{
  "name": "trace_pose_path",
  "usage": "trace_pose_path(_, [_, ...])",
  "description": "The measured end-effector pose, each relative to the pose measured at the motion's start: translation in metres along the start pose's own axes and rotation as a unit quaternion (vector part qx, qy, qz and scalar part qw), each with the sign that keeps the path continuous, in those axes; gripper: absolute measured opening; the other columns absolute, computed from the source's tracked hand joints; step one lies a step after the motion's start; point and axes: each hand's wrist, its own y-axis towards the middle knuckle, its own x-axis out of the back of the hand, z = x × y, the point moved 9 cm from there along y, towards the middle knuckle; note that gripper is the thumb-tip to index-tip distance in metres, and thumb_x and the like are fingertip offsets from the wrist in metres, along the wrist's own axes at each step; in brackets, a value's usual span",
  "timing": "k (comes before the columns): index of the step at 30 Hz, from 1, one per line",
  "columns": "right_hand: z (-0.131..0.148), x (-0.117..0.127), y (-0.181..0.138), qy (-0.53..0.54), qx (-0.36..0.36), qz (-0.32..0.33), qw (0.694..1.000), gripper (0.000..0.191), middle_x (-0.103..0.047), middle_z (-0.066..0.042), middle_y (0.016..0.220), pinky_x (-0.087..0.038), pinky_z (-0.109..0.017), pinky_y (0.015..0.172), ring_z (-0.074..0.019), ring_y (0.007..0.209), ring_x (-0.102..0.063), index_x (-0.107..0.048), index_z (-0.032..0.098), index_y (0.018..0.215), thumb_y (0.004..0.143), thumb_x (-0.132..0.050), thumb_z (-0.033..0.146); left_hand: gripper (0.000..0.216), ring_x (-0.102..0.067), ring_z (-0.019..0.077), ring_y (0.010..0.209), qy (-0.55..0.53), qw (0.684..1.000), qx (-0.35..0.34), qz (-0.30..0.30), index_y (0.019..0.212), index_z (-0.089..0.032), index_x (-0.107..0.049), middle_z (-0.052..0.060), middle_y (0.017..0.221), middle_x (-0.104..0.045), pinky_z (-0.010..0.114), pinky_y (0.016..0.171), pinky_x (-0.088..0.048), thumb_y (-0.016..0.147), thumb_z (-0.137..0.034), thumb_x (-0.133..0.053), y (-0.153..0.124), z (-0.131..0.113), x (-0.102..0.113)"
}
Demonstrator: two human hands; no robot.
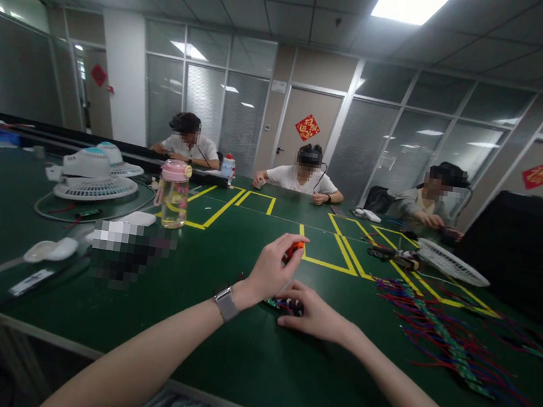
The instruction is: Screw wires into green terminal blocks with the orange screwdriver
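Observation:
In the middle of the green table, my left hand, with a watch at the wrist, is closed around the orange-and-black handle of a screwdriver. Its shaft and tip are hidden behind the fingers. Just below and to the right, my right hand has its fingers closed on a small green circuit board with a dark part at one end. The board lies low at the table surface, partly covered by both hands.
Right of my hands spreads a row of circuit boards with red and blue wires. A drink bottle, fan parts and a white spoon-shaped piece are at left. Yellow tape marks the table. Several people sit across it.

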Motion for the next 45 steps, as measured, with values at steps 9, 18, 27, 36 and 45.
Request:
trace_pose_path(9, [0.007, -0.011, 0.007, -0.007, 0.012, -0.085, 0.996, 0.016, -0.06, -0.005, 0.089, -0.047, -0.027, 0.072, -0.0166, 0.079, -0.059, -0.074, 0.017, 0.096, 0.088, -0.061, 0.019, 0.019, -0.067, 0.0124, 0.075, -0.075, 0.995, 0.052, -0.041, 0.103, -0.018, -0.062, 0.006, 0.098, -0.067, 0.024, 0.069, -0.055, 0.095, -0.027, -0.047, 0.002, 0.019, 0.009])
trace_pose_path(18, [0.0, -0.006, -0.003, 0.014, -0.005, -0.087, 0.996, 0.012, -0.059, -0.003, 0.084, -0.043, -0.025, 0.067, -0.0155, 0.074, -0.057, -0.075, 0.016, 0.089, 0.083, -0.066, 0.016, 0.022, -0.067, 0.013, 0.071, -0.212, 0.967, 0.137, -0.029, 0.104, -0.016, -0.065, 0.004, 0.087, -0.067, 0.023, 0.062, -0.057, 0.087, -0.029, -0.061, 0.005, 0.036, 0.001])
trace_pose_path(27, [-0.012, -0.005, -0.003, 0.043, -0.022, -0.121, 0.992, 0.012, -0.062, -0.002, 0.079, -0.043, -0.026, 0.065, -0.0152, 0.07, -0.056, -0.077, 0.017, 0.089, 0.077, -0.072, 0.015, 0.017, -0.061, 0.0135, 0.083, -0.053, 0.996, 0.04, -0.051, 0.097, -0.02, -0.071, 0.003, 0.092, -0.062, 0.021, 0.069, -0.05, 0.091, -0.028, -0.058, 0.003, 0.013, 0.014])
trace_pose_path(36, [-0.012, -0.002, -0.004, 0.053, -0.031, -0.12, 0.991, 0.012, -0.064, -0.003, 0.079, -0.043, -0.026, 0.064, -0.0146, 0.068, -0.056, -0.076, 0.015, 0.087, 0.076, -0.071, 0.015, 0.02, -0.063, 0.0126, 0.077, -0.13, 0.989, 0.068, -0.027, 0.103, -0.018, -0.07, 0.005, 0.094, -0.064, 0.021, 0.063, -0.052, 0.09, -0.025, -0.057, 0.004, 0.011, 0.007])
trace_pose_path(45, [-0.013, -0.004, -0.003, 0.064, -0.014, -0.116, 0.991, 0.012, -0.064, -0.003, 0.079, -0.043, -0.026, 0.064, -0.0151, 0.07, -0.057, -0.076, 0.016, 0.088, 0.078, -0.071, 0.018, 0.026, -0.062, 0.0149, 0.092, -0.082, 0.995, 0.037, -0.037, 0.106, -0.021, -0.071, 0.006, 0.101, -0.064, 0.024, 0.076, -0.051, 0.095, -0.023, -0.047, 0.003, 0.007, 0.011])
